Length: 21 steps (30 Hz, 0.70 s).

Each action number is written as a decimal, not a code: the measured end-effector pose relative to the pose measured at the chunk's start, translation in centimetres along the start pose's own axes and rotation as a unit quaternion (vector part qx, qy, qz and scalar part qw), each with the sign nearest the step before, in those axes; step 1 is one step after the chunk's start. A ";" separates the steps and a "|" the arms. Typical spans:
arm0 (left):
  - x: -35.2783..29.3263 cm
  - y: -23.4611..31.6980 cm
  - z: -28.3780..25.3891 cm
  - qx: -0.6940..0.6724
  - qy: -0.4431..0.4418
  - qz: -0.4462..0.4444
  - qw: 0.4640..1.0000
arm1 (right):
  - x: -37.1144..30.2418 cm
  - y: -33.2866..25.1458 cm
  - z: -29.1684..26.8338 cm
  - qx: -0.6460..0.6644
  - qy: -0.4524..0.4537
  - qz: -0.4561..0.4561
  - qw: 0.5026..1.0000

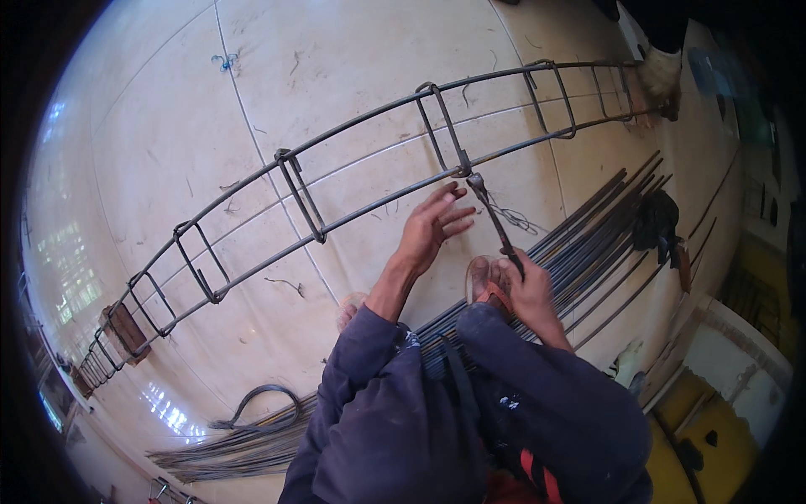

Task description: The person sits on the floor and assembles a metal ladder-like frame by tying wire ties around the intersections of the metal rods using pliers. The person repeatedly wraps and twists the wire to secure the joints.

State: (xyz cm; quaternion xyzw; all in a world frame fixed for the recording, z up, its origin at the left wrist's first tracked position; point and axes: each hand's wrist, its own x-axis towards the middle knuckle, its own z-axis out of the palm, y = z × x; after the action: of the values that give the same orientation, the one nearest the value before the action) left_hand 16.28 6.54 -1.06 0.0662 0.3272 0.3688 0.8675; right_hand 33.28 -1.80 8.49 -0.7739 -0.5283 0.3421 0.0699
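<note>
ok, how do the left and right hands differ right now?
Grip: the right hand is closed around the lower end of the dark hand tool; the left hand is open and appears to hold nothing.
Position: the left hand is nearer the rebar frame; the right hand is farther from it.
Shared: both are bare.
</note>
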 end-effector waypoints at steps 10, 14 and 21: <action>4.6 -0.9 0.8 -0.210 0.078 0.045 0.974 | 0.6 -0.9 -2.2 0.224 -0.179 0.080 0.955; 5.3 -1.3 0.3 -0.224 0.067 0.080 0.969 | 1.7 -1.6 -3.6 0.651 -0.408 0.325 0.552; 1.0 -4.0 2.4 -0.212 -0.054 0.024 0.975 | 1.5 -0.1 -3.8 0.685 -0.434 0.331 0.482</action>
State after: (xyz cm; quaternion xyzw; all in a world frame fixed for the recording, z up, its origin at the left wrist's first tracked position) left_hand 20.69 4.63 -1.13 -0.0921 0.1928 0.4462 0.8691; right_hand 35.82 0.55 10.73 -0.3519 0.2055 0.8860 0.2214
